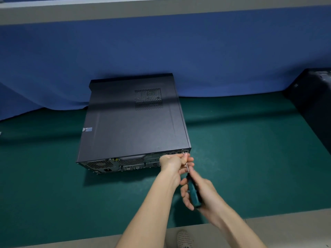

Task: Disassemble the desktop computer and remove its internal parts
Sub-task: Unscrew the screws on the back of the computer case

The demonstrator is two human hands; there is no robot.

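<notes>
A dark grey desktop computer case point(132, 120) lies flat on the green mat, its rear panel with ports and fan grille facing me. A screwdriver point(193, 189) with a teal and black handle points at a screw point(182, 150) at the rear panel's upper right corner. My right hand point(200, 196) grips the handle. My left hand point(174, 164) pinches the thin metal shaft close to the tip, right against the case's back edge.
The green mat point(241, 167) covers the table, with a blue cloth backdrop point(179, 51) behind the case. Another dark case point(311, 104) stands at the right edge. The table's grey front edge point(62, 242) and a shoe point(184, 238) show at the bottom.
</notes>
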